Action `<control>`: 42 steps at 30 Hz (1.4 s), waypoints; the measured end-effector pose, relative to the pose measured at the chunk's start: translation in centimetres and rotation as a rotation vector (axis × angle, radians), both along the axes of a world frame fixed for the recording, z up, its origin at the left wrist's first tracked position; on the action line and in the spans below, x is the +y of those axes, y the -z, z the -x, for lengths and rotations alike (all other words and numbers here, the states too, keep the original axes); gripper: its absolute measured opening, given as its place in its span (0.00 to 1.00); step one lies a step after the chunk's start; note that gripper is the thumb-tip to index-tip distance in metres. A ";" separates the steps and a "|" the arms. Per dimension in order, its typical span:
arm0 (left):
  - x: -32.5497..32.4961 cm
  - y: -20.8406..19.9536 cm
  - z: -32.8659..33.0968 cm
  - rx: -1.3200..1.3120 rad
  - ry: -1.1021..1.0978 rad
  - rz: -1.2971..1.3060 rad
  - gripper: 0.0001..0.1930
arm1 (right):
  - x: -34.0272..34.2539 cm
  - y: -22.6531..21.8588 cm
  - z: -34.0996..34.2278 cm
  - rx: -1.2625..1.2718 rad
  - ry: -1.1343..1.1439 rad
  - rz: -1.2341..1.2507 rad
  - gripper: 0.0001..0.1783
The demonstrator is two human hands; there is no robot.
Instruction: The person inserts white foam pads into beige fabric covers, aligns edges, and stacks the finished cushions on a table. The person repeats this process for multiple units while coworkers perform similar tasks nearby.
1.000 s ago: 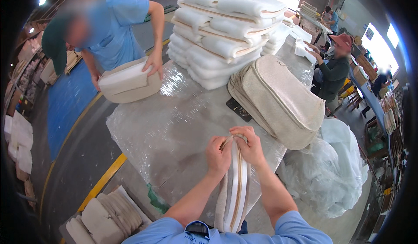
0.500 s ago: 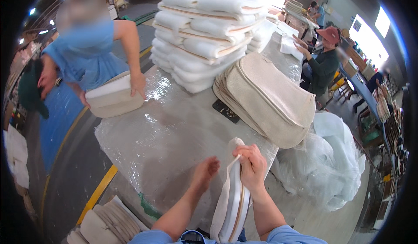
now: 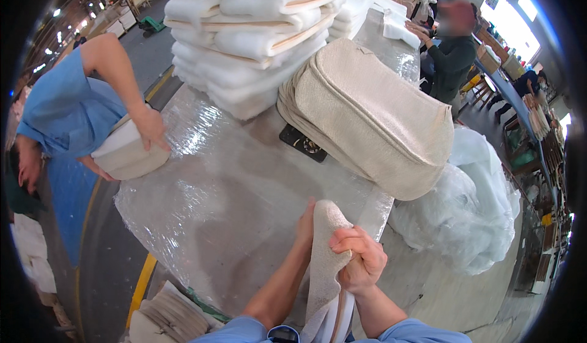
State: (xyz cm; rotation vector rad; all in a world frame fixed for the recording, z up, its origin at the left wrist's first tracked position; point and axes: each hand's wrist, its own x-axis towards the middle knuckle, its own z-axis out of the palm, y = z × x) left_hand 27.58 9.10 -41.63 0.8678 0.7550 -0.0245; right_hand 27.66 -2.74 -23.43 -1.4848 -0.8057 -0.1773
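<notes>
1. The desk (image 3: pixel 183 220) was plastic-covered, perhaps against dirt.
2. At its near edge, the right hand (image 3: pixel 363 258) clenched the beige cover (image 3: pixel 326 251), seemingly for control.
3. The left hand (image 3: pixel 304 228) flanked it, grip unclear.

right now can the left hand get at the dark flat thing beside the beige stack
Probably yes, with a stretch forward: only plastic-covered tabletop shows between the left hand and the dark flat object. Its fingers are partly hidden by the beige cover, so its grip is unclear.
</notes>
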 end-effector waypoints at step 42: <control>0.9 -18.4 -1.3 -0.864 0.107 -0.822 0.26 | 0.3 4.4 -3.1 0.300 0.050 0.049 0.06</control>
